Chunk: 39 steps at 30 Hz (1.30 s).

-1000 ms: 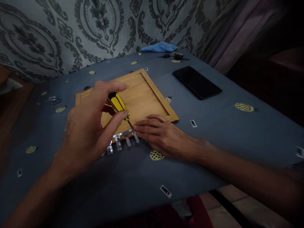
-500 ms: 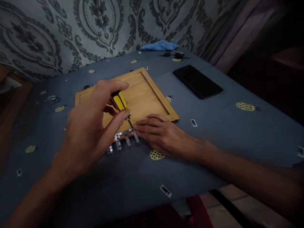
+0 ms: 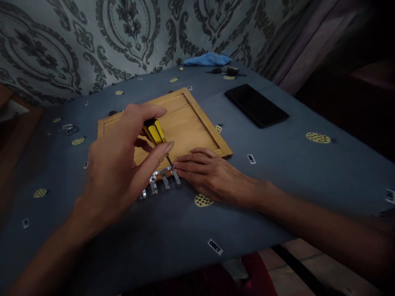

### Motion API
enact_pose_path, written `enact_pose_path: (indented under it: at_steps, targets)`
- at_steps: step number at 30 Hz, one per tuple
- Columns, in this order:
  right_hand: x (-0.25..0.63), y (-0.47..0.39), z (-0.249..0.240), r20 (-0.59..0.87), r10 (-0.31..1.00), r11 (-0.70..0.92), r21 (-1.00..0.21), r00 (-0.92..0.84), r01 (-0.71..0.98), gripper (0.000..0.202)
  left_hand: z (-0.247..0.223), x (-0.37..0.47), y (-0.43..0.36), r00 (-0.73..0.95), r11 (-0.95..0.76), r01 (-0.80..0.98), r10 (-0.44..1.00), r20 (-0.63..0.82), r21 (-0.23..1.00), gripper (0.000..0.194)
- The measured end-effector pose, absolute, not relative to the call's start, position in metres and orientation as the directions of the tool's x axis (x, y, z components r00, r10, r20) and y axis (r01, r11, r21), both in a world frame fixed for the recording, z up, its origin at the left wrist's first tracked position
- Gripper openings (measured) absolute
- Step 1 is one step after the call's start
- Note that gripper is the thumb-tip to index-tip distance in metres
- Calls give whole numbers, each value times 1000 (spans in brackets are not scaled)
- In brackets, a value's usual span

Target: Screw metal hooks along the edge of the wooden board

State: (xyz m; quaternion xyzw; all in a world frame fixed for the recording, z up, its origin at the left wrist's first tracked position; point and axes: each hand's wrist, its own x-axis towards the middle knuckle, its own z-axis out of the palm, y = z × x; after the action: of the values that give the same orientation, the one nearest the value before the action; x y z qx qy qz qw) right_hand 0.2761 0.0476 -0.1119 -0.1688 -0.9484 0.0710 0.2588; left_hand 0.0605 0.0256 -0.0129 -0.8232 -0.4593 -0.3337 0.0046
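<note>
My left hand (image 3: 112,160) is closed around a small screwdriver (image 3: 156,132) with a yellow and black handle, its thumb and fingers on the handle. The screwdriver tilts, its tip meeting the right end of a shiny metal hook rail (image 3: 160,172). That rail lies along the near edge of a framed wooden board (image 3: 179,119), its hooks pointing toward me. Stretched flat over the board's near right corner is my right hand (image 3: 212,174), fingertips beside the screwdriver tip. Any screw under the tip is too small to make out. My left hand hides part of the board and rail.
A black phone (image 3: 256,105) lies right of the board. Keys (image 3: 230,70) and a blue cloth (image 3: 208,59) are at the back. Small shiny metal pieces (image 3: 70,129) sit on the left of the patterned tablecloth (image 3: 277,164). A brown wooden thing (image 3: 29,123) stands at far left.
My left thumb has shifted slightly right and up across the screwdriver's handle. The board, the hook rail and my right hand look the same.
</note>
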Motion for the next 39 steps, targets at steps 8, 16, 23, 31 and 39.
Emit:
enact_pose_path:
  at_steps: [8,16,23,31,39]
  targets:
    - [276,47,-112,462,368,929,-227,-807,293,34,-12,62,22,302,-547,728,797,524,412,40]
    - [276,47,-111,472,349,937,-208,-810,282,34,-12,62,27,371,-563,806,723,582,186,27]
    - [276,47,-113,475,355,934,-209,-805,289,34,-13,62,24,336,-560,744,785,520,365,44]
    - [276,46,-109,473,357,933,-214,-805,288,34,-13,60,28,361,-528,827,761,539,191,29]
    - [276,46,-111,481,350,936,-203,-803,287,33,-10,60,22,333,-523,805,790,516,282,40]
